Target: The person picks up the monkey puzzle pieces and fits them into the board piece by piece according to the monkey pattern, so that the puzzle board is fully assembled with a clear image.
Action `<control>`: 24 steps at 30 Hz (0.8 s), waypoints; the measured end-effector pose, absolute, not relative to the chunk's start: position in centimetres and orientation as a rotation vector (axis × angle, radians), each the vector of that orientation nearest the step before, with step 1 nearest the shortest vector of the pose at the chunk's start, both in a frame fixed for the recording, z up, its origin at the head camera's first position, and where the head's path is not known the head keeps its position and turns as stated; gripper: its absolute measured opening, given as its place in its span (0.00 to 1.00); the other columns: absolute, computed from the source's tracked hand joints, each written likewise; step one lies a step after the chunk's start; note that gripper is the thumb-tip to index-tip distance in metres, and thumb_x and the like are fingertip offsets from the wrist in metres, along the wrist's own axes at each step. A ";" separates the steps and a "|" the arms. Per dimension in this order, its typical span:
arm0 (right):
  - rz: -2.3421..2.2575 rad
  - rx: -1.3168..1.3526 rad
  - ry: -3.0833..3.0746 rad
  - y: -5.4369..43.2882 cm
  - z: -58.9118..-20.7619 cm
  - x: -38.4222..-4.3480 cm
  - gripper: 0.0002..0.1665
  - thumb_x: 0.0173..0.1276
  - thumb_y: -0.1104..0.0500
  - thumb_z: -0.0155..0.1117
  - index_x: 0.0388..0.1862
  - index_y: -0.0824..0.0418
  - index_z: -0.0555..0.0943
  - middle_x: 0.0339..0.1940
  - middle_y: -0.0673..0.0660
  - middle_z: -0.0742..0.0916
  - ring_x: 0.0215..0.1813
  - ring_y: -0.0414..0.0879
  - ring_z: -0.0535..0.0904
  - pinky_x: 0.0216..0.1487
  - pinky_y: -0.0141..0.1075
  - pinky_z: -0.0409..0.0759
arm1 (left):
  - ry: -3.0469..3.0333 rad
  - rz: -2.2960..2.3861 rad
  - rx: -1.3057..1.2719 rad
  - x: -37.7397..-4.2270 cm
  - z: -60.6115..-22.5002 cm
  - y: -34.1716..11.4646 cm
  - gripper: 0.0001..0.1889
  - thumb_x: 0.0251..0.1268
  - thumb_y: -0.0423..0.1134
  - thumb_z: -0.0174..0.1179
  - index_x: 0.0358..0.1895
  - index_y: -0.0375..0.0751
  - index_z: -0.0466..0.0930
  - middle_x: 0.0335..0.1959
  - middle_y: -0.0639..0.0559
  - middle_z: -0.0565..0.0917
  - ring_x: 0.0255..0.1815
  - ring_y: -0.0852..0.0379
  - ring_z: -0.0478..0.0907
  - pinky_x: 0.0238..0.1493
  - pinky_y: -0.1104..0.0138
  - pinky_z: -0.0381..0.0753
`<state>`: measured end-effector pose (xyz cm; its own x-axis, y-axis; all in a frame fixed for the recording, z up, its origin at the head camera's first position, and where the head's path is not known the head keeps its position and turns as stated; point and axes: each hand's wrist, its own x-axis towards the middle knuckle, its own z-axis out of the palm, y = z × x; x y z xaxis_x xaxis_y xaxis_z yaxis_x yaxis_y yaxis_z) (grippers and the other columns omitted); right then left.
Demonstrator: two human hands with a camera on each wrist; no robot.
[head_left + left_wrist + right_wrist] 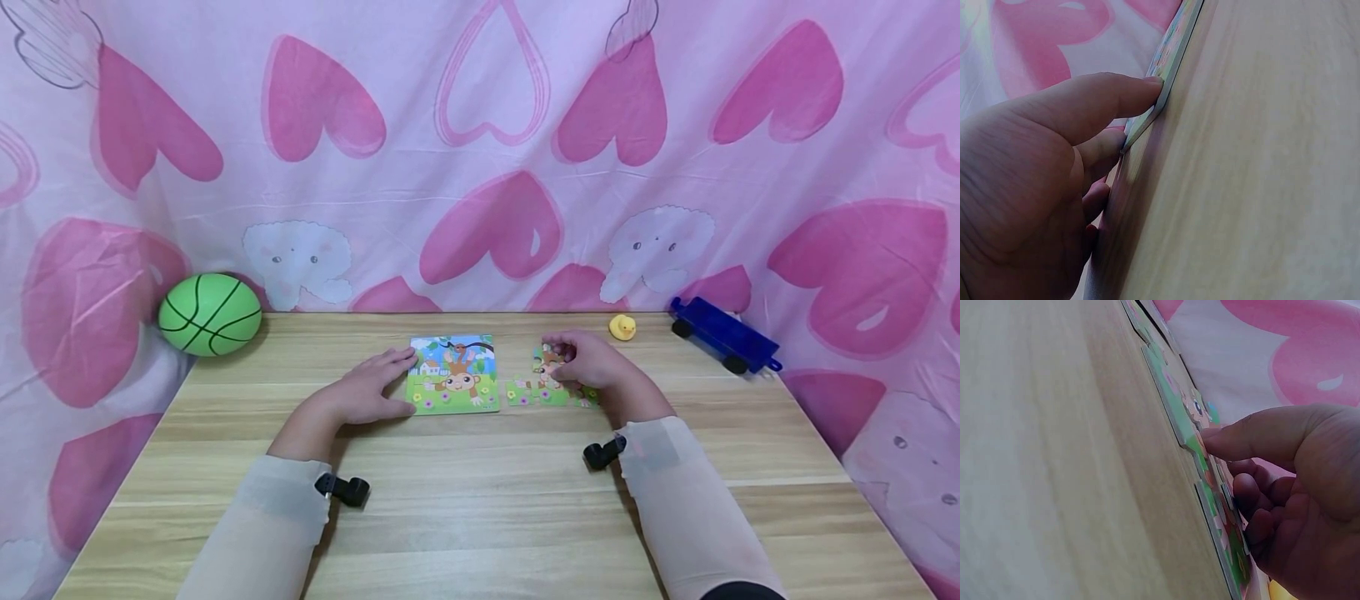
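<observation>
A square monkey picture board (452, 377) lies flat on the wooden table (465, 500). My left hand (372, 387) rests against its left side, thumb at the near corner and fingers spread along the edge. In the left wrist view the thumb (1138, 94) touches the board's rim. To the right are loose jigsaw pieces (519, 392) with grass and flowers. My right hand (588, 362) pinches a jigsaw piece (548, 358) showing part of the monkey, thumb on the near side. The right wrist view shows the thumb (1241, 439) on the pieces; the other fingers curl behind and partly hide them.
A green ball (210, 314) sits at the back left corner. Behind the right hand stands a small yellow duck (622, 327), with a blue toy wagon (723, 333) at the back right. A pink heart-patterned curtain (405, 192) hangs along the table's far edge.
</observation>
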<state>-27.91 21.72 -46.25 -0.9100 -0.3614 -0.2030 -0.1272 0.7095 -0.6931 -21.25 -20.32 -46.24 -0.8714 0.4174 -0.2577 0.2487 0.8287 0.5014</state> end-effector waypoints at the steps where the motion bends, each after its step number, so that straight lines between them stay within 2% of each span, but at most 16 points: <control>1: -1.017 -0.381 2.591 21.7 -46.2 -27.9 0.38 0.67 0.65 0.76 0.76 0.59 0.78 0.54 0.59 0.82 0.49 0.52 0.74 0.48 0.38 0.78 | 2.651 0.659 0.500 -21.3 -46.2 -20.3 0.49 0.68 0.61 0.67 0.88 0.55 0.54 0.92 0.52 0.50 0.92 0.35 0.42 0.87 0.31 0.48; 9: -1.057 -0.338 2.585 21.8 -46.0 -27.8 0.37 0.67 0.65 0.76 0.75 0.57 0.78 0.58 0.60 0.83 0.52 0.52 0.74 0.50 0.38 0.78 | 2.654 0.665 0.502 -21.2 -46.2 -20.3 0.49 0.68 0.60 0.67 0.88 0.54 0.54 0.91 0.51 0.51 0.92 0.35 0.42 0.86 0.30 0.48; 15: -1.116 -0.321 2.599 21.9 -46.1 -27.8 0.36 0.68 0.65 0.76 0.75 0.56 0.78 0.56 0.60 0.84 0.51 0.53 0.77 0.48 0.38 0.81 | 2.653 0.664 0.497 -21.2 -46.3 -20.3 0.49 0.68 0.61 0.67 0.88 0.55 0.54 0.91 0.52 0.51 0.92 0.35 0.42 0.86 0.29 0.48; 24: -1.198 -0.262 2.670 21.4 -45.9 -27.7 0.25 0.76 0.61 0.69 0.70 0.54 0.82 0.52 0.57 0.85 0.53 0.54 0.81 0.46 0.39 0.85 | 2.651 0.661 0.505 -21.3 -46.3 -20.4 0.49 0.68 0.62 0.66 0.88 0.55 0.54 0.92 0.53 0.50 0.92 0.36 0.42 0.86 0.30 0.48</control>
<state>-27.72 21.43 -45.92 -0.9637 -0.2424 -0.1115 -0.0779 0.6552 -0.7514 -21.26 -20.39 -46.29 -0.8708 0.4200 -0.2556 0.2509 0.8267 0.5036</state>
